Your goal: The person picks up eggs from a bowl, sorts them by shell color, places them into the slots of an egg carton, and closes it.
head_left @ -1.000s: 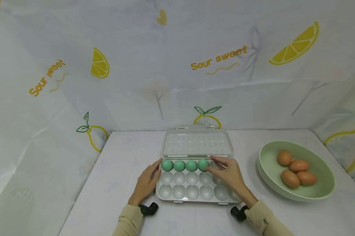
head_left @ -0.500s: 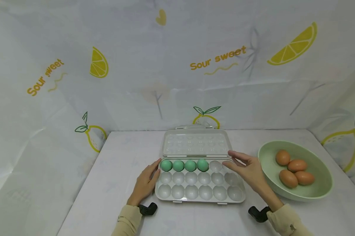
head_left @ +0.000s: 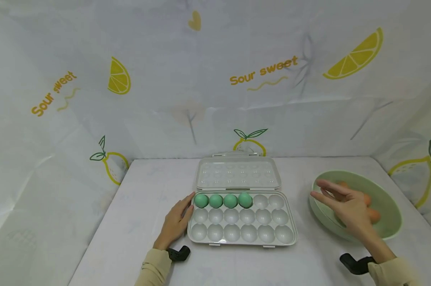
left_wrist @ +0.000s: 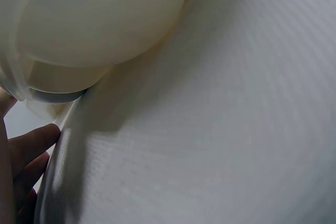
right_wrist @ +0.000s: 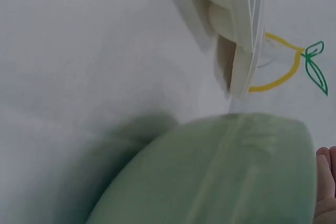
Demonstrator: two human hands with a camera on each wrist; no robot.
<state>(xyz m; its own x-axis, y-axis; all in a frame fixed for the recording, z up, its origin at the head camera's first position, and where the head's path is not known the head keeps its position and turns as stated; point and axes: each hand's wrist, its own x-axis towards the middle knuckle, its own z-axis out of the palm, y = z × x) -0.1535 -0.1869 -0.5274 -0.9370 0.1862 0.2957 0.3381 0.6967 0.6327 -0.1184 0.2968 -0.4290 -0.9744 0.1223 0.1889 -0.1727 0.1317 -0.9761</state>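
Above the green bowl [head_left: 389,230], right hand [head_left: 348,204], fingers [head_left: 328,186] loosely spread, empty.

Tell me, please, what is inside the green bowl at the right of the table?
Brown eggs lie in the green bowl; parts of three show. The right hand hovers over the bowl and covers much of it, so the full count cannot be seen.

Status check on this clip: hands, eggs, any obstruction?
Left hand open, resting against egg tray. Right hand open, empty, over green bowl of brown eggs. Four green eggs in back row. Nothing in the way.
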